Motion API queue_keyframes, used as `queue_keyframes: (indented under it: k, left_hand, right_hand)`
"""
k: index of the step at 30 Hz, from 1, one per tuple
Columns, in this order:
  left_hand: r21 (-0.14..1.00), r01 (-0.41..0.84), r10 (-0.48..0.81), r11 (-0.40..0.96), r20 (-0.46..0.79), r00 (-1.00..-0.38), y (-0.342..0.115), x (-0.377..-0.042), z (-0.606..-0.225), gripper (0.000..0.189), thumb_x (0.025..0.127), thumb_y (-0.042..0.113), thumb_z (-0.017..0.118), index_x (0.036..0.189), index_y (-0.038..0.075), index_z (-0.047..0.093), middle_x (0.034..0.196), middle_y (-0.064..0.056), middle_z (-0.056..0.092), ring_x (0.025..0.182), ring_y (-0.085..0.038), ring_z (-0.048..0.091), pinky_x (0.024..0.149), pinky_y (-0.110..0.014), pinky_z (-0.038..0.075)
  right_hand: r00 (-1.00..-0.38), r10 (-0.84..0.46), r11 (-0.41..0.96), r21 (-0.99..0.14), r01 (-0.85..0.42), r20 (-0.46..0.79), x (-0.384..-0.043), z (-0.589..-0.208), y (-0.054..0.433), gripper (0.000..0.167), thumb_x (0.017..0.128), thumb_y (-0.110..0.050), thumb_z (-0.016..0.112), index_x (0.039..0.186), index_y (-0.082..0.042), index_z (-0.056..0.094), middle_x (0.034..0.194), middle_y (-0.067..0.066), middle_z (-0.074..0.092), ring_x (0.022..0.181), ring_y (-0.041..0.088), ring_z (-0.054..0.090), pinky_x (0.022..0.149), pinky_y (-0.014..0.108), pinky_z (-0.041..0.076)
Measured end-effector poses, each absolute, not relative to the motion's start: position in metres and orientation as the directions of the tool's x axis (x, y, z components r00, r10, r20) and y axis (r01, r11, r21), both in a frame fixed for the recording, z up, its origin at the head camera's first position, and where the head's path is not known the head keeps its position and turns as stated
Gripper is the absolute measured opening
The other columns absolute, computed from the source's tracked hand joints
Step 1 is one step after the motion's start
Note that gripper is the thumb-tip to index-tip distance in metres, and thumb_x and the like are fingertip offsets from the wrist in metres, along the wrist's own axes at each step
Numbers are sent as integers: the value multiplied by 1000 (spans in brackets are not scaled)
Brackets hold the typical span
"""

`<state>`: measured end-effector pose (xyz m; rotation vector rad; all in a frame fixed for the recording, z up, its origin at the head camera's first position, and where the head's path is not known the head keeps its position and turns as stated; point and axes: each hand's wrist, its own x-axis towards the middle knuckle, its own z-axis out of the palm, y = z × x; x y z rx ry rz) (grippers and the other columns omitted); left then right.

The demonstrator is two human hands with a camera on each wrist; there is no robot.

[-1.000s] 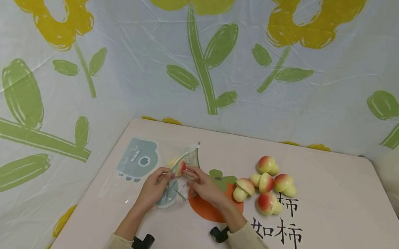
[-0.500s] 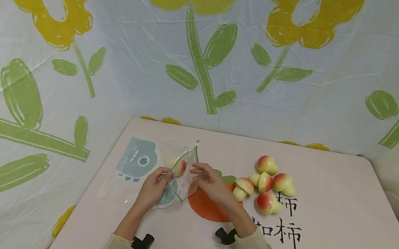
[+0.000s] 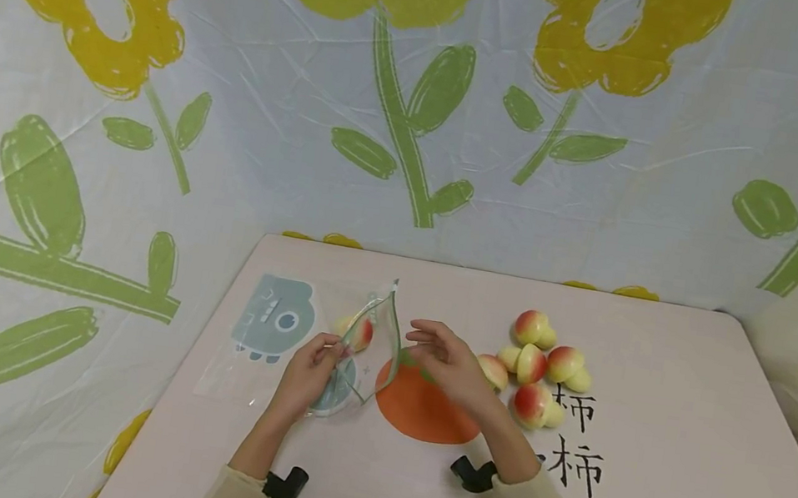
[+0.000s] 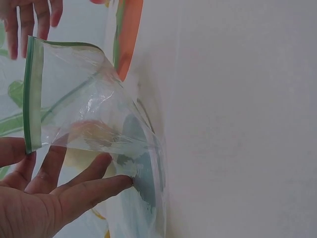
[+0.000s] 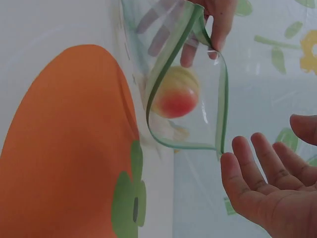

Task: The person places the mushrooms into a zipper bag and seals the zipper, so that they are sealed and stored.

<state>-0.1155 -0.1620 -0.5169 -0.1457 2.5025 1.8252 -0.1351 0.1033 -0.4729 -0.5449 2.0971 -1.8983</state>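
Note:
My left hand (image 3: 310, 372) pinches the rim of a clear zip bag (image 3: 370, 376) with a green seal strip, on the left half of the table. Inside the bag lies a mushroom-shaped piece (image 5: 176, 94) with a yellow and red cap. The bag's mouth gapes toward the right, as the right wrist view shows. My right hand (image 3: 451, 369) hovers just right of that mouth, fingers spread and holding nothing. In the left wrist view, thumb and fingers of the left hand (image 4: 44, 198) meet at the green strip, while other fingers lie along the plastic.
Several more mushroom pieces (image 3: 533, 406) are grouped to the right of my right hand, one partly hidden by it. The pale pink table (image 3: 687, 421) bears a printed orange persimmon (image 3: 423, 408) and black characters. A flowered cloth (image 3: 269, 139) hangs behind.
My right hand has drawn back from the bag's mouth toward the right, leaving the mushroom piece inside. The left hand keeps its hold on the rim and has barely moved.

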Motion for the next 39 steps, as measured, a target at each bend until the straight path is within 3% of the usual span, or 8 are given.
queue_keyframes:
  k: [6,15,20,27,36,39]
  left_hand:
    - [945,-110,-52,307,-99,-994,-162,-115,-516,19,103,26,58,113,12,67,107,-7,74,89,-23,53,79,-39,35]
    - [945,-116,-55,306,-104,-993,-161,-115,-514,18,103,25,59,112,12,67,107,-4,74,117,-26,59,101,-53,36]
    - [944,-122,-60,308,-109,-992,-162,-115,-515,19,103,26,58,113,12,67,108,-4,74,118,-26,58,101,-53,36]
    - [942,-132,-63,309,-119,-991,-161,-115,-515,19,103,26,58,113,12,67,109,-4,74,116,-25,59,97,-50,36]
    - [944,-120,-63,307,-106,-992,-161,-115,-516,19,103,25,58,113,10,66,108,-7,74,112,-25,59,95,-48,37]
    - [943,-126,-64,308,-112,-992,-161,-115,-515,19,103,25,58,113,11,66,108,-7,74,108,-24,59,93,-46,38]
  right_hand:
    - [-906,-419,94,-989,-113,63,-134,-471,117,43,101,-10,60,143,-6,49,133,17,58,120,45,53,97,42,47]
    - [-929,-366,89,-992,-95,56,-131,-466,143,45,101,-14,61,143,-8,48,133,17,58,123,43,53,96,35,49]
    - [-945,-318,87,-990,-110,77,-128,-465,157,44,101,-12,62,142,-6,49,132,18,59,122,37,55,94,32,50]
    - [-954,-269,105,-980,-167,134,-122,-463,182,43,101,-11,61,141,-3,49,130,18,59,123,39,54,93,25,49]
    - [-963,-184,200,-952,-231,196,-117,-464,222,42,102,-10,59,141,0,48,132,22,58,118,16,58,90,19,47]
    - [-966,-150,239,-941,-241,209,-115,-463,234,43,102,-9,59,141,3,46,129,14,61,115,13,60,88,18,48]
